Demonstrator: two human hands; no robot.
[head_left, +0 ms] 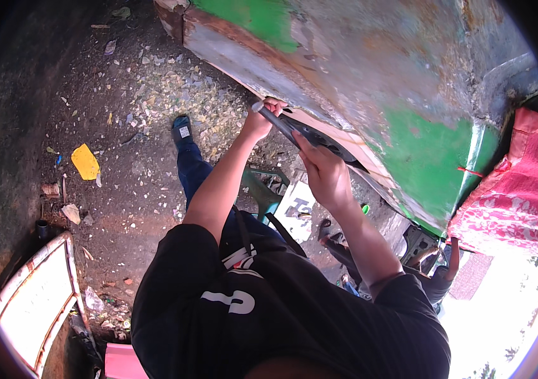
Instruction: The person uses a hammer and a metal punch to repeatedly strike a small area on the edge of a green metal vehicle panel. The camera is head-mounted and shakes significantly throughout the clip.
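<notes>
My right hand [329, 177] is closed around a grey rod-shaped tool [276, 123] with a blunt, rounded end. The tool slants up and left, and its end overlaps my left hand [260, 121] in the view. My left fingers are curled in at the lower edge of a large metal body panel [376, 69]; whatever they hold is hidden. Patches of green paint, bare grey metal and rust cover the panel. Just beyond my right hand, a dark piece with holes [326, 142] shows along the panel's lower edge.
Paint flakes [168, 95] litter the dark ground, where a yellow piece [85, 162] lies. A green plastic stool [262, 192] is beneath me. At lower left stands a rusty white frame [44, 297]. A red patterned cloth [503, 183] hangs right; another person [443, 281] is below it.
</notes>
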